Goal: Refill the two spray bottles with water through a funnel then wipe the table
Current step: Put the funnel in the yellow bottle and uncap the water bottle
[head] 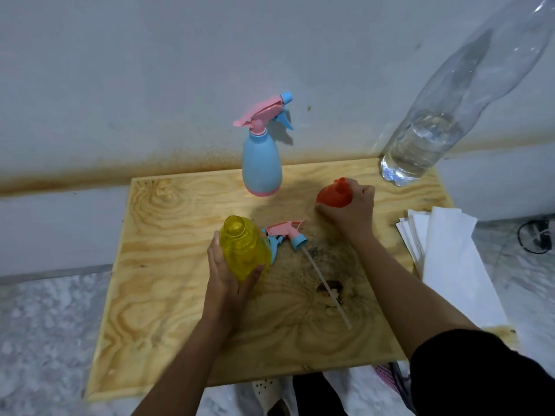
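Note:
A yellow spray bottle (242,244) stands uncapped near the middle of the plywood table (168,295); my left hand (229,280) grips its lower body. Its pink-and-blue spray head (288,234) lies on the wood just right of it, the dip tube (329,291) pointing toward me. My right hand (353,210) holds a red funnel (333,196) that sits mouth-down on the table with its spout up. A blue spray bottle (262,163) with its pink trigger head on stands at the back edge. A large clear water bottle (435,127), partly full, stands at the back right corner.
A stack of white paper towels (453,259) lies on the table's right edge. Dark stains mark the wood around the dip tube. A white wall rises right behind the table. Tiled floor surrounds it, with my foot in a white shoe (270,391) below the front edge.

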Motion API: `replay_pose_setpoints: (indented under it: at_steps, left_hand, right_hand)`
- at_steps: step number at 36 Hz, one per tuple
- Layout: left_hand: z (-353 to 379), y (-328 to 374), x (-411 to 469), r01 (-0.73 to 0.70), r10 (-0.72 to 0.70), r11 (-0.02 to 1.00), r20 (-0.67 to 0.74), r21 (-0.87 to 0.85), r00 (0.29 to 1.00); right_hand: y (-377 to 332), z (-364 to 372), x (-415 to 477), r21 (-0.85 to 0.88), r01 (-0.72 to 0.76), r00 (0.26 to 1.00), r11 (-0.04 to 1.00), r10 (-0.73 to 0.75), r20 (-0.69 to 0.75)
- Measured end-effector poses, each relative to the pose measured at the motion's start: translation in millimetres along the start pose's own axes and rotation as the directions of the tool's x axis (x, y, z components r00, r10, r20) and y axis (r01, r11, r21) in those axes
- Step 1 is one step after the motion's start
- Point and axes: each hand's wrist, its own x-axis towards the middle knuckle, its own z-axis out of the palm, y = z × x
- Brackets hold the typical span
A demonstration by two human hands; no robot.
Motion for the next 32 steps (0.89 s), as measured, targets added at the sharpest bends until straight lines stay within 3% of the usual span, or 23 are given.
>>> replay_pose_setpoints:
  at_steps: [9,14,19,26,32]
  left_hand:
    - [-4.6,18.9,-7.7,0.036,-0.035,0.999,-0.038,0.019,0.999]
    - [-13.2,28.8,-6.7,-0.012,0.016,0.996,-0.040,0.091,0.999]
    - [-25.5,35.1,4.1,-0.017,0.017,0.992,0.000,0.127,1.000]
    - [-37.0,58.8,12.3,0.008,-0.005,0.996,0.035,-0.089,0.999]
    - [-41.8,57.4,14.7,0.041,-0.032,0.994,0.091,-0.103,0.995]
  right_hand:
    - [-28.9,-14.9,-40.7,-0.006,0.132,0.983,0.991,-0.131,0.127]
    - [-53.1,-22.0,-63.9,0.026,0.210,0.953,0.977,-0.210,0.220]
    - [-83.0,-30.8,-77.4,0.008,0.231,0.931,0.973,-0.223,0.290]
    - [-116.6,-48.9,-90.8,-0.066,0.487,0.807,0.871,-0.420,0.416]
    - [-140.8,-51.6,-89.8,-0.201,0.626,0.723,0.754,-0.465,0.511]
